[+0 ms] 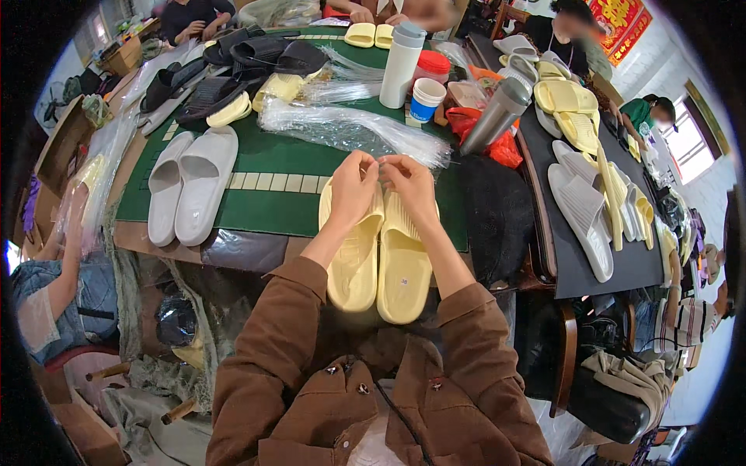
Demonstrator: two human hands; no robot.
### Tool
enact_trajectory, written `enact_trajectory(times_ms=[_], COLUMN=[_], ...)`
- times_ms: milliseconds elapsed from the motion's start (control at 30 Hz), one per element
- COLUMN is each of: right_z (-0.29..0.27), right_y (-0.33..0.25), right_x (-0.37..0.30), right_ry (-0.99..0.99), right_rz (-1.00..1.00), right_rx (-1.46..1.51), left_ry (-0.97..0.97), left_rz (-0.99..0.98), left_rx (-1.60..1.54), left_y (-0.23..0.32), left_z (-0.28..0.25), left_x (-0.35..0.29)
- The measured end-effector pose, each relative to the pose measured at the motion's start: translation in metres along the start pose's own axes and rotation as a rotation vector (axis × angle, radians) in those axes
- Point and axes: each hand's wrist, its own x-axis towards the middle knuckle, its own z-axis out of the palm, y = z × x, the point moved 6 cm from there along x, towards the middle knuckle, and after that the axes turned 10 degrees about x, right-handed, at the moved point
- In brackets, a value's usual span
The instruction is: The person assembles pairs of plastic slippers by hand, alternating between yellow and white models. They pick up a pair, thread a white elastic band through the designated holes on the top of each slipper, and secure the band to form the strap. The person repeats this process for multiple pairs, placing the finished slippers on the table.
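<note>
The person's bare left hand (353, 186) and bare right hand (410, 185) nearly meet over the strap end of a pair of pale yellow ribbed slide slippers (404, 287), fingertips pinched close together; whether they grip something thin cannot be told. The yellow pair lies side by side, heel ends toward the person and reaching past the near edge of a dark green table covering (268, 203). Just beyond the hands is a heap of clear, crinkled plastic film (350, 130). To the left, a pair of light grey slide slippers (208, 190) rests on the covering; beyond the film stands a tall white cylindrical bottle (402, 68), with a small blue-and-white cup (427, 101) near it
</note>
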Motion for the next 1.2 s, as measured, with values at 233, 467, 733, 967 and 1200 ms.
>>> enact_trajectory(times_ms=[233, 467, 733, 967, 1200], right_z=[-0.001, -0.001, -0.005, -0.004, -0.004], right_y=[0.004, 0.008, 0.008, 0.001, 0.008], right_x=[0.003, 0.003, 0.003, 0.000, 0.002], right_ry=[-0.024, -0.037, 0.010, 0.013, 0.008], right_rz=[-0.117, -0.070, -0.003, 0.009, 0.009], right_rx=[-0.050, 0.015, 0.011, -0.008, -0.015], left_ry=[-0.017, -0.022, 0.021, 0.013, -0.011], left_rz=[0.025, 0.053, 0.014, -0.014, 0.018], left_rx=[0.038, 0.077, 0.013, 0.007, 0.049], left_y=[0.002, 0.001, -0.002, 0.000, 0.004], left_z=[0.002, 0.004, 0.003, 0.003, 0.003], left_x=[-0.001, -0.003, -0.003, -0.004, -0.004])
